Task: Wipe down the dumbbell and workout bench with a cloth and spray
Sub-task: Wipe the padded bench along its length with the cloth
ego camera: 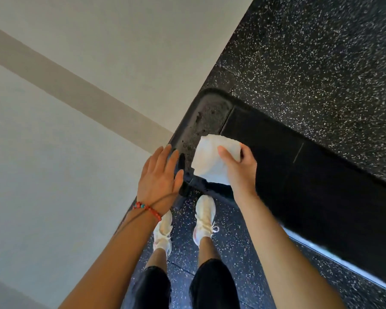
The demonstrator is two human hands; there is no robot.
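Bright even daylight, soft shadows, glare strip along the bench edge (pixel 334 257) at lower right, wide-angle stretch at borders, slight softness throughout.

No legible text or labels anywhere.

Your black bench (pixel 288 175) runs from frame centre to lower right on the speckled floor (pixel 321 63); your shoes (pixel 204 217) stand at lower centre.

A crumpled white cloth (pixel 214 159) hangs above the black padded bench's (pixel 299 175) spray-speckled end.
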